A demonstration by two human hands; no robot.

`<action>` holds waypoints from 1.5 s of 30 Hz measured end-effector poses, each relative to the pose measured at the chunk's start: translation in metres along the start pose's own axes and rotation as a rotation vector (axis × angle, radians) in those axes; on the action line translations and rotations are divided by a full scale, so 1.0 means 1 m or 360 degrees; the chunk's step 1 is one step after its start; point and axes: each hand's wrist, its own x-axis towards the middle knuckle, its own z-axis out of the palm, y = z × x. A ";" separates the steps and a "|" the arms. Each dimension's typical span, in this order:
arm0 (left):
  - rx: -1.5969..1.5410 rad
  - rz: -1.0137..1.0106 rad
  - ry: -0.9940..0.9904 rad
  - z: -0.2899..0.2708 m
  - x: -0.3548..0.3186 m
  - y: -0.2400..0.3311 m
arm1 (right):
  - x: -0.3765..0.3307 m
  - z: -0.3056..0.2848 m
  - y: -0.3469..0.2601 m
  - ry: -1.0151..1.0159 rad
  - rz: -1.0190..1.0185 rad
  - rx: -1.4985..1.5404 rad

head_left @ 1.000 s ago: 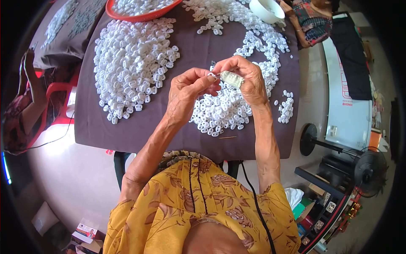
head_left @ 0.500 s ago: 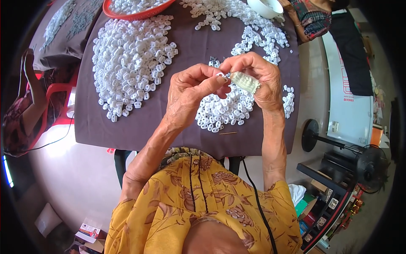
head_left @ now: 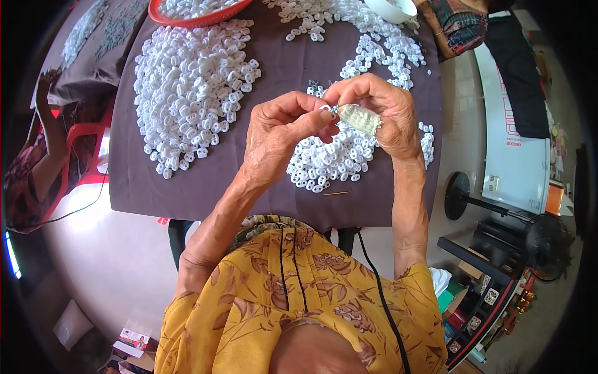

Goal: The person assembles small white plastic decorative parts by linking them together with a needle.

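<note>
The person sits at a table draped in a dark purple-brown cloth, both hands raised just above it and nearly touching. The left hand is closed to a pinch, thumb and forefinger nipping one small white plastic two-holed piece. The right hand is curled around a pale greenish, ribbed strip of already joined pieces, fingers wrapped over it and its free end pointing toward the left fingertips. I judge the single piece is being fitted onto that end.

To do it well, the strip wants a firm hold close to its tip so it does not flex, and the loose piece should meet it squarely, holes lined up, before any pressing. Keeping the work low over the small heap of white pieces directly beneath means a dropped one lands among its fellows.

A larger spread of white pieces lies well to the left, beside a red plastic basket.
</note>
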 end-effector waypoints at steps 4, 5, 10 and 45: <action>0.0054 0.0000 0.0010 0.000 -0.001 0.000 | 0.002 -0.002 -0.003 -0.0065 -0.0041 -0.0036; 0.0053 -0.0001 0.0010 0.000 -0.002 0.000 | 0.001 -0.002 -0.005 -0.0065 -0.0006 -0.0049; 0.0066 -0.0008 -0.0007 0.000 -0.001 0.002 | 0.002 -0.002 -0.008 -0.0092 0.0077 -0.0113; -0.0215 -0.0029 0.0093 -0.002 0.016 0.004 | 0.009 -0.001 0.004 0.0172 0.0092 -0.0060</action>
